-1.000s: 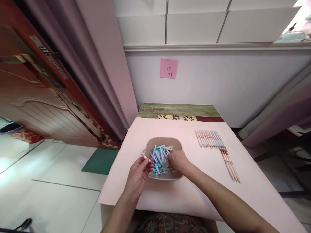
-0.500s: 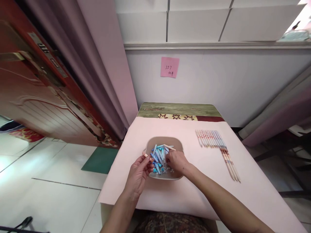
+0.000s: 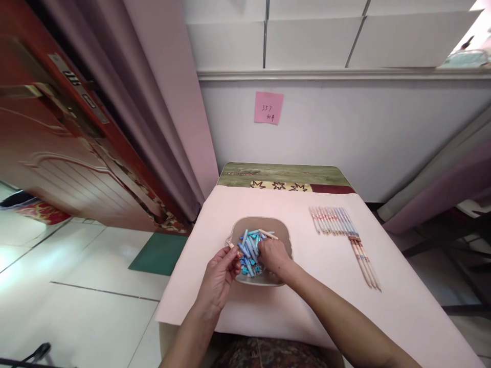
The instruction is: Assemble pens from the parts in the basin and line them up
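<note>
A beige plastic basin [image 3: 264, 221] stands on the table and holds a heap of blue, teal and pale pen parts [image 3: 249, 246]. My left hand [image 3: 219, 268] is at the basin's left rim, fingertips pinched on a small cream and orange-brown pen part [image 3: 233, 247]. Inside the basin, my right hand [image 3: 274, 254] reaches into the right side of the heap with its fingers bent. Those fingertips are hidden among the parts, so what they hold cannot be made out. A single cream pen barrel [image 3: 268, 234] lies across the heap just behind that hand.
On the right of the pink-covered table [image 3: 303, 286] lies a row of pale pens [image 3: 330, 221], with several cream and brown pens [image 3: 365, 263] beside its near end. A pink note [image 3: 269, 108] sticks to the wall. Left of the table are a curtain [image 3: 169, 102] and a red door [image 3: 76, 168].
My right hand has shifted slightly left and deeper into the heap of pen parts. My left hand stays at the rim, still pinching the small part.
</note>
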{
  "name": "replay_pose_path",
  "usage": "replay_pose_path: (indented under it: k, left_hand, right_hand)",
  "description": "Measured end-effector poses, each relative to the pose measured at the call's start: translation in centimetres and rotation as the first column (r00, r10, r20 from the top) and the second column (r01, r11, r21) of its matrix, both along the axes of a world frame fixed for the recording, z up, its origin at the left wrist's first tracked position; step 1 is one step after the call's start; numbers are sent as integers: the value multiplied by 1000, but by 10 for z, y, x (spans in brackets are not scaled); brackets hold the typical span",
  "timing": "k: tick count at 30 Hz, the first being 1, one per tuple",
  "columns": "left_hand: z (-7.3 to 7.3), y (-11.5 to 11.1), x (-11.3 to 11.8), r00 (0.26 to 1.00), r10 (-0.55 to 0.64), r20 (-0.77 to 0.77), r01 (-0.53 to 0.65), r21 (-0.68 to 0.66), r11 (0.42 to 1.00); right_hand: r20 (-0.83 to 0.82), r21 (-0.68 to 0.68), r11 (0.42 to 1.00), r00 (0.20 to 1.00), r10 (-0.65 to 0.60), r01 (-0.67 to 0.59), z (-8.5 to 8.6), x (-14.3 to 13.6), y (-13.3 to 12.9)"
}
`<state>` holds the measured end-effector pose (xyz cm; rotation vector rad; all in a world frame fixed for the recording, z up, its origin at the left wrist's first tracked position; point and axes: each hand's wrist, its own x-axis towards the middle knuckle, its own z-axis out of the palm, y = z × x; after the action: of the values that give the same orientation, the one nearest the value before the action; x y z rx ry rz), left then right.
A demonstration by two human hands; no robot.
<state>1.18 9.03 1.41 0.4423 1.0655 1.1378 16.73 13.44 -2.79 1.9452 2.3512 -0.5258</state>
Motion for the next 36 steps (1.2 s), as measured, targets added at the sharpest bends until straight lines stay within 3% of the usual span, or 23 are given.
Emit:
replay_pose_path:
  k: [6, 10, 12, 14, 15, 17, 20, 24, 28, 30, 32, 34, 36]
  left_hand:
    - [0, -1, -1, 1000, 17, 17, -18, 5, 1000]
    - [2, 2, 0, 1000, 18, 23, -19, 15, 1000]
    - [2, 4, 3, 1000, 10, 27, -10, 17, 1000]
    - [2, 6, 7, 999, -7, 36, 7, 19, 1000]
    - [2, 6, 9, 999, -16, 42, 15, 22, 1000]
    - [3, 8, 13, 998, -24, 56, 23, 24, 999]
    - [4, 11, 18, 995, 1, 97, -1, 5, 1000]
    - [9, 18, 25, 973, 103, 204, -75, -142, 987]
    - [17, 23, 36, 935, 158, 316, -81, -244, 966]
    - [21, 22, 42, 926, 140, 351, -53, -246, 968]
    - [25, 18, 49, 922, 105, 373, -9, -250, 968]
    - [28, 14, 57, 918, 80, 388, 22, -250, 968]
    - [30, 9, 63, 912, 77, 403, 27, -246, 969]
  right_hand:
    - [-186, -7, 999, 981, -53, 53, 6, 15, 1]
    - [-406, -3, 997, 912, -66, 71, 16, 34, -3]
    - [-641, -73, 992, 757, -129, 107, 20, 39, -7]
    - [-840, -185, 975, 495, -223, 126, 24, 41, -12]
    - [-891, -234, 964, 369, -265, 127, 26, 41, -14]
    - [-926, -302, 944, 194, -323, 133, 30, 38, -18]
    - [-911, -409, 902, -9, -412, 138, 35, 33, -22]
    - [-866, -493, 866, -142, -480, 82, 41, 26, -27]
    - [-879, -461, 880, -191, -436, 111, 47, 25, -34]
    - [-934, -346, 913, -170, -314, 214, 50, 28, -38]
    - [-993, -115, 931, -60, -100, 348, 52, 31, -42]
    - [-988, 148, 885, 114, 108, 441, 52, 34, -45]
    - [-942, 320, 822, 253, 221, 470, 52, 36, -47]
